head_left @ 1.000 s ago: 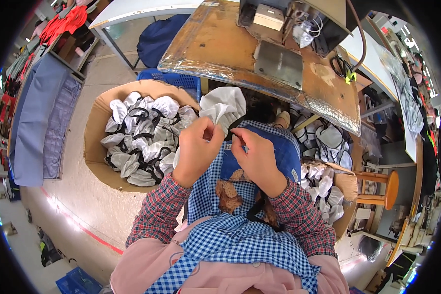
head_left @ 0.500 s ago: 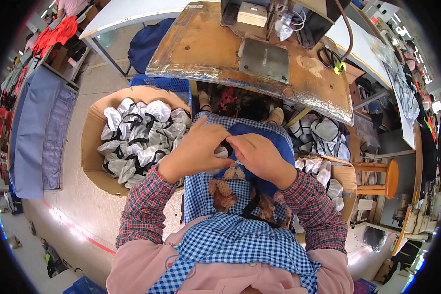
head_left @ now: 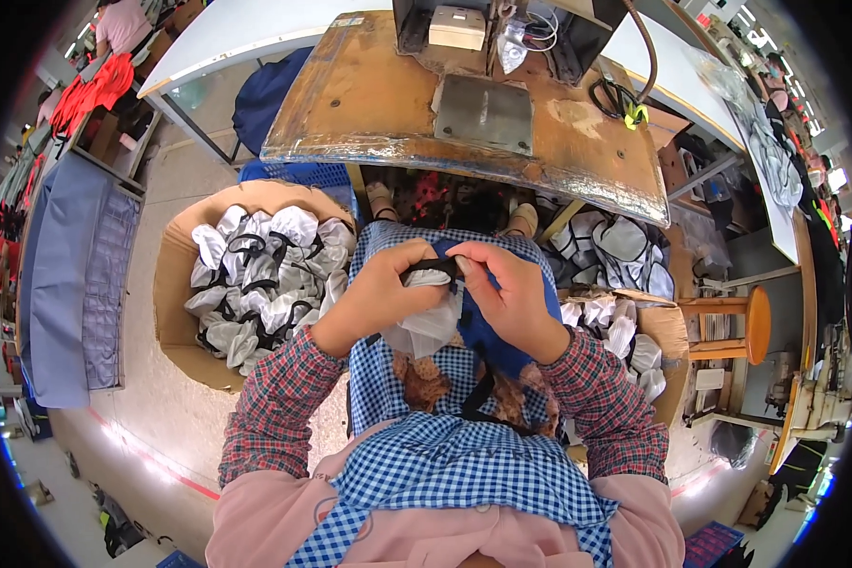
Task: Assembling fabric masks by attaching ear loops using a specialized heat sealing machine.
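Above my lap, my left hand (head_left: 379, 295) is closed around a thin white fabric piece with black edging (head_left: 428, 327). Its black band stretches across to my right hand (head_left: 509, 295), whose thumb and forefinger pinch the band's other end. White cloth hangs below my left fingers, and part of the piece is hidden inside that hand. Under both hands lies a blue cloth (head_left: 540, 322) over my blue checked apron (head_left: 426, 464). To the left, many similar white pieces with black edging (head_left: 270, 275) fill a cardboard box (head_left: 182, 284).
Ahead stands a worn wooden worktable (head_left: 369, 95) with a metal plate (head_left: 484, 114) in its top. At the right, another cardboard box (head_left: 670, 350) holds white pieces, beside a wooden stool (head_left: 756, 325). A blue crate (head_left: 322, 175) sits behind the left box.
My hands have turned and drawn slightly apart, so the black band and hanging white cloth show more now. The view has shifted a little, moving the table leftward.
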`<state>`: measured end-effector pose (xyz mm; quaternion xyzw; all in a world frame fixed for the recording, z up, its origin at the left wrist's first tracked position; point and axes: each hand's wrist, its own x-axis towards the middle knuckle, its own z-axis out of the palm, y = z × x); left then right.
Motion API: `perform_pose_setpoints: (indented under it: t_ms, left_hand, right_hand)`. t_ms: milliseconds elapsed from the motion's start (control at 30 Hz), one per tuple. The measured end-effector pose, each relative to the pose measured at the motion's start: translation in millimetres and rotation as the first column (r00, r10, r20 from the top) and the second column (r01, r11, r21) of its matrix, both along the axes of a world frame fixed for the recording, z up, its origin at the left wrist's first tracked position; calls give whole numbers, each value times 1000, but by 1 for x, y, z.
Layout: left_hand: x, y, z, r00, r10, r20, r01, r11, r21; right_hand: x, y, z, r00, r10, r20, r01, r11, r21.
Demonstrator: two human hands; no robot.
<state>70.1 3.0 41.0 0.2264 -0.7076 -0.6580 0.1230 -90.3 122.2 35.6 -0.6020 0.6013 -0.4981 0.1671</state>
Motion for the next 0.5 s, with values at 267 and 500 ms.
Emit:
perform_pose_setpoints:
  t_ms: [267, 500]
  left_hand:
    - [-5, -9, 1, 986, -159, 53, 166, 894, -415]
    - [-12, -20, 13, 943, -264, 204, 322, 882, -343]
  right_hand:
    - [-10, 10, -5, 969, 101, -226, -98, 995, 24]
    - [-23, 6, 25, 697, 219, -683, -303, 953, -4]
